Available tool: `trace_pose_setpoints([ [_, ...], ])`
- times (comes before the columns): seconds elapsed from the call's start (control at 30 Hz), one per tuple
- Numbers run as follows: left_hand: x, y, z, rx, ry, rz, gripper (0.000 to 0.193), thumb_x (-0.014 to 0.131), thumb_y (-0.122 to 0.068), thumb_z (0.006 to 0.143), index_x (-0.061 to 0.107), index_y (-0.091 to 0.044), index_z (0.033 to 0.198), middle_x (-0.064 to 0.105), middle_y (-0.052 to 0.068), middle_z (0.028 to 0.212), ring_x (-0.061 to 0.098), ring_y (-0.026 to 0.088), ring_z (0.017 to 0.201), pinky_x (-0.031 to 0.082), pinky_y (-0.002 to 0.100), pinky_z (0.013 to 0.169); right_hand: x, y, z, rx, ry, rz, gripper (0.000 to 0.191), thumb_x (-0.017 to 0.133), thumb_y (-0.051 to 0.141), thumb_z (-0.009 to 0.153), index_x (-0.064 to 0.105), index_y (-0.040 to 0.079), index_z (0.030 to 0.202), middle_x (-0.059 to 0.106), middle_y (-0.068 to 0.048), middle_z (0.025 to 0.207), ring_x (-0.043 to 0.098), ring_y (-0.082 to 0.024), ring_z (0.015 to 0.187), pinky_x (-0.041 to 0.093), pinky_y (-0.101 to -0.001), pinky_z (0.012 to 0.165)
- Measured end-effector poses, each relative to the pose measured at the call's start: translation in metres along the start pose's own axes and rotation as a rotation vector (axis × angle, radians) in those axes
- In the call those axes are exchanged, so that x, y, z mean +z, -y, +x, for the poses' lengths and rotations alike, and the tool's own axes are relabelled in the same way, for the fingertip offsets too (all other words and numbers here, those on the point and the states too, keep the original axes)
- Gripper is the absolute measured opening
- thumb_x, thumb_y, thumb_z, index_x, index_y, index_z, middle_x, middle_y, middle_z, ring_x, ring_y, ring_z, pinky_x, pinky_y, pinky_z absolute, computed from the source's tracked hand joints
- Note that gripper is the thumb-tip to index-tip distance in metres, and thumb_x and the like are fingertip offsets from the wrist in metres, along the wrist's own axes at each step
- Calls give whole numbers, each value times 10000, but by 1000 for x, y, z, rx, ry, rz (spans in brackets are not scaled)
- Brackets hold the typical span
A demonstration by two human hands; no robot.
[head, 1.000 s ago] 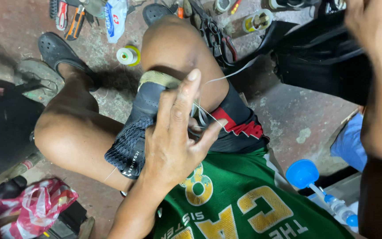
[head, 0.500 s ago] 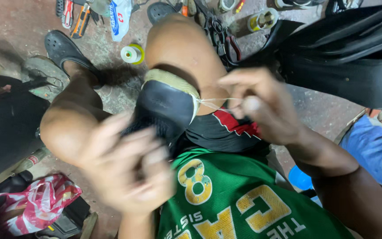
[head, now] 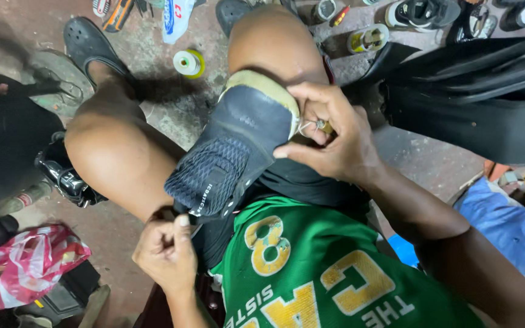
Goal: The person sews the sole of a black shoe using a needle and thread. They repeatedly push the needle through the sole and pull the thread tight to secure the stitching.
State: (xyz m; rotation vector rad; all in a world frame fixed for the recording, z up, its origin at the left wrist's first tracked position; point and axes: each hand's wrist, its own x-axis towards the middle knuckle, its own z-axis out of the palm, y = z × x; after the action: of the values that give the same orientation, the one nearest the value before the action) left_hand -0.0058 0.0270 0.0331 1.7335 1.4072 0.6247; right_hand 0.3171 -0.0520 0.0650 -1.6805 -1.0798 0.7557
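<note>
A dark shoe with a pale green sole edge rests between my knees, sole side up. My right hand presses against the shoe's toe end and pinches a small sewing tool with pale thread at the sole seam. My left hand is closed by the shoe's heel end, below my left knee; it looks pinched on thread, but the thread itself is too thin to see. I wear a green shirt with yellow print.
A thread spool lies on the concrete floor beyond my knees, with tools and a tube farther off. A black suitcase stands at right. A pink plastic bag and dark bags sit at left.
My left hand dropped from over the shoe to below its heel end. My right hand came in from the right and settled on the toe seam with the tool.
</note>
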Motion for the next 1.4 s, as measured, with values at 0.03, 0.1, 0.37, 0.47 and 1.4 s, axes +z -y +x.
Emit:
trace_pose_setpoints([
  [0.03, -3, 10, -1, 5, -8, -84, 366, 770, -78, 970, 480, -50, 749, 463, -19, 690, 369, 74, 609, 313, 250, 598, 3, -1, 0, 38, -11, 3, 759, 947, 44, 817, 476, 12, 1411, 595, 4, 923, 425, -18, 747, 394, -179, 683],
  [0.1, -14, 35, -2, -18, -86, -249, 472, 763, -79, 990, 384, -95, 708, 445, -48, 702, 361, 54, 627, 311, 237, 610, 10, -3, 2, 56, 0, 21, 741, 948, 25, 816, 491, 9, 1398, 586, -6, 918, 406, -14, 728, 381, -171, 665],
  [0.37, -97, 157, 10, -309, -688, -77, 603, 803, -129, 1026, 276, -135, 733, 310, -64, 722, 229, 80, 678, 216, 269, 596, 20, -3, 10, -17, -47, 95, 659, 916, -102, 844, 508, -4, 1352, 656, -28, 1018, 373, 35, 620, 340, -125, 571],
  [0.47, -90, 155, 16, -246, -590, 52, 478, 803, -99, 1055, 444, -87, 740, 438, -48, 740, 364, 93, 702, 335, 267, 629, 23, 0, 13, 30, -27, 138, 703, 897, -117, 836, 475, -15, 1388, 655, -12, 1049, 384, 20, 685, 336, -124, 612],
  [1.4, 39, -44, 25, 68, 120, -191, 141, 551, 82, 862, 663, 35, 934, 672, 77, 896, 607, 134, 831, 484, 265, 793, -54, 32, 1, 53, 231, -400, 1000, 914, 382, 748, 390, 42, 1529, 646, -115, 1049, 573, -139, 595, 499, -287, 535],
])
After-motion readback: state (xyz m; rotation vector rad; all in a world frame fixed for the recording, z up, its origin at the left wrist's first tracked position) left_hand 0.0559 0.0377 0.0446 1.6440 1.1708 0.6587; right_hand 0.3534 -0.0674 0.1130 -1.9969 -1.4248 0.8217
